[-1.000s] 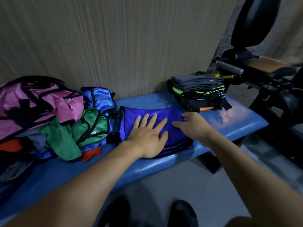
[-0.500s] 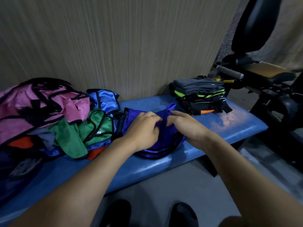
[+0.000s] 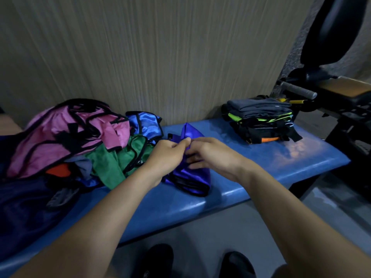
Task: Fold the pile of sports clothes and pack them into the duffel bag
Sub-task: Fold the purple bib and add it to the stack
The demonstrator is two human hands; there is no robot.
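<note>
Long blue padded vinyl worktop running across the view against a ribbed beige wall panel, glossy and lightly creased, left end cut off by the frame. Heaped at its left, a loose pile of unfolded sports clothes: pink fabric with black binding on top, green cloth beneath, a shiny sky-blue piece at the back, a scrap of orange and grey lower down, all tangled and hard to separate. Below that, dark navy fabric spilling over the worktop's near-left corner, too dim to say whether duffel bag or garment. At the far right, black exercise machine with a padded backrest and a grey-gripped handle, partly cut off. On the worktop's right end, well apart from the hands, neat stack of folded clothes: grey on top, neon green trim, black layers, an orange edge at the bottom.

Centre of the worktop, just beside the loose pile: shiny royal-blue satin garment with black trim, bunched and half folded, one corner peaking up behind the fingers. Left hand closed, thumb and fingers pinching the garment's upper edge. Right hand touching the left, fingers curled onto the same cloth, gripping it from the right; fingertips blurred. Lower part of the garment resting on the worktop under both wrists. At the bottom edge, two black shoes on grey floor, toes only.
</note>
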